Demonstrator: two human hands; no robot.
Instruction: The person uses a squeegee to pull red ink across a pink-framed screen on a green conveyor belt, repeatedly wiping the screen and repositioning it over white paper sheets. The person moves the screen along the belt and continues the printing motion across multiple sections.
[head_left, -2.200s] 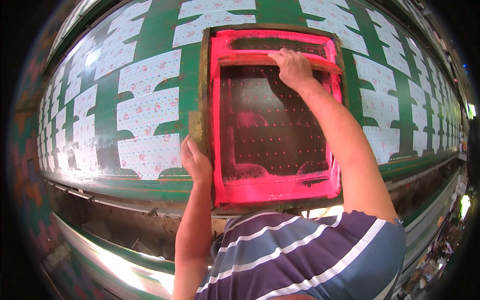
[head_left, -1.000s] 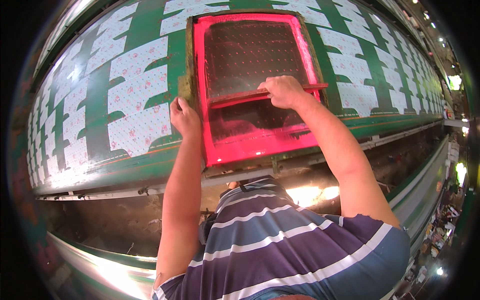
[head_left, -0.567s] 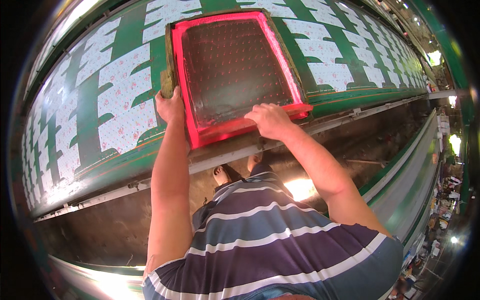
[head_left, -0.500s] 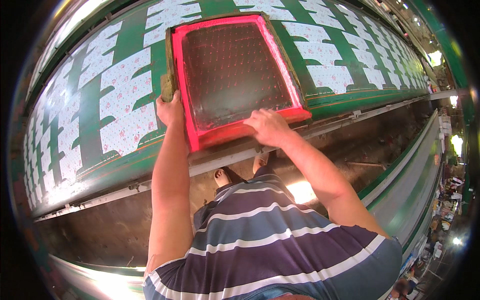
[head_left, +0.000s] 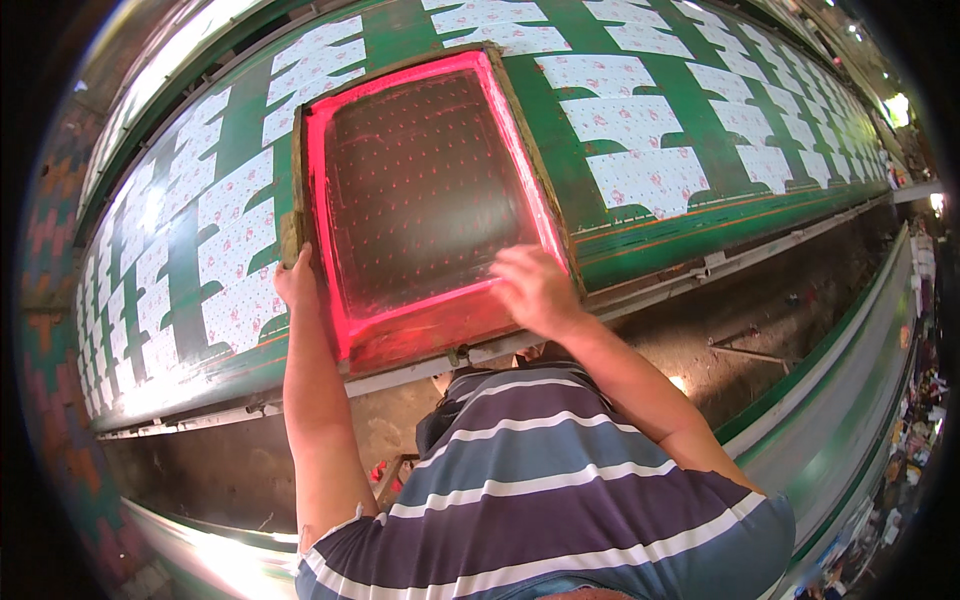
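A screen-printing frame point(head_left: 430, 190), with a dark mesh dotted by small pink marks and a bright pink border, lies over the green table. My left hand point(head_left: 295, 280) is closed around the wooden rail on its left side, near the lower corner. Above the frame's near right corner is my right hand point(head_left: 538, 290), with its fingers bent toward the mesh. Motion smears those fingers, and I cannot make out whether they touch the frame or hold anything.
White floral fabric pieces point(head_left: 640, 125) lie in rows across the long green table point(head_left: 660, 240). A metal rail point(head_left: 720, 262) follows the table's near edge. Behind me on the right runs another long table point(head_left: 830, 400), with clutter on the floor point(head_left: 900, 470) beyond it.
In the picture, the frame and my left hand have shifted left and down. My right hand has moved from the frame's near edge toward its near right corner and now looks blurred.
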